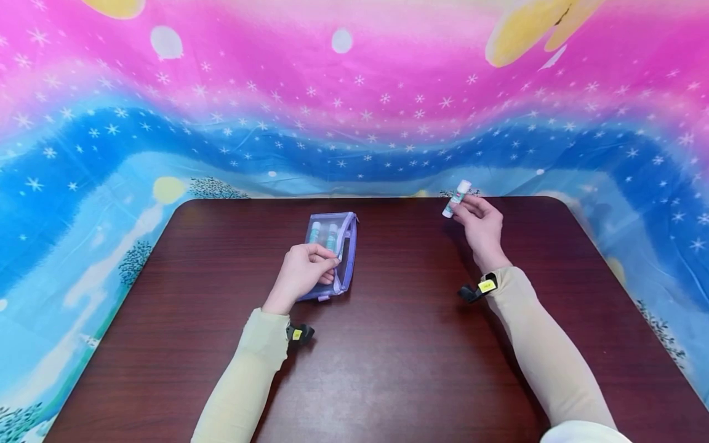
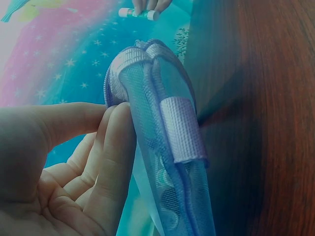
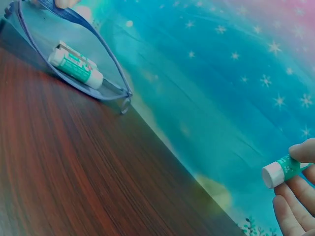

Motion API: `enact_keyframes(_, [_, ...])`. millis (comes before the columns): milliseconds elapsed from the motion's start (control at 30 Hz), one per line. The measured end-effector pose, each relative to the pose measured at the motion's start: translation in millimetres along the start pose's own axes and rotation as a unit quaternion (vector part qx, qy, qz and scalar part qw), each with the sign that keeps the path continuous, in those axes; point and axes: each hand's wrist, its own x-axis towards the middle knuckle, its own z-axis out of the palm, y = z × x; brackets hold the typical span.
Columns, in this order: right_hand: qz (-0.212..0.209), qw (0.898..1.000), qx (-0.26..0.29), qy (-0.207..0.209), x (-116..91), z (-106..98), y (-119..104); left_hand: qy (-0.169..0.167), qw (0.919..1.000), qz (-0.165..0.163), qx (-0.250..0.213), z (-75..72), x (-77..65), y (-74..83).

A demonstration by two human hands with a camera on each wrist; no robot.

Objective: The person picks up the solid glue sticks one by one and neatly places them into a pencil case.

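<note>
A purple mesh zipper pouch [image 1: 348,271] lies on the table, its mouth gaping toward the right. Thumb and fingertips of my left hand [image 1: 303,271] pinch the upper edge of that mouth. Inside the pouch, two glue sticks [image 1: 332,237] with white caps and green labels show through the mesh; the right wrist view has a glue stick [image 3: 76,66] in the opening. Off to the right, my right hand [image 1: 483,229] holds another glue stick [image 1: 456,198] above the table's far side, gripped between thumb and fingers. Its white cap points up in the head view.
The dark reddish-brown wooden table [image 1: 388,369] has rounded far corners. Behind and beside it hangs a pink and blue cloth [image 1: 354,92] with snowflakes. Each wrist carries a black camera strap [image 1: 477,289] with a yellow label.
</note>
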Motion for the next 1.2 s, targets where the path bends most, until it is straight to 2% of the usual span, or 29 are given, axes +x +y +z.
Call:
enact_keyframes(600, [0.008,0.997,-0.045,-0.068,-20.2,26.2,7.4,0.000,1.0000,-0.008,0.000,1.3,-1.0,-2.1])
enact_keyframes(1200, [0.020,0.993,-0.032,-0.113,-37.0,55.7,10.2,0.003,1.0000,-0.006,-0.002,-0.3,0.0,0.0])
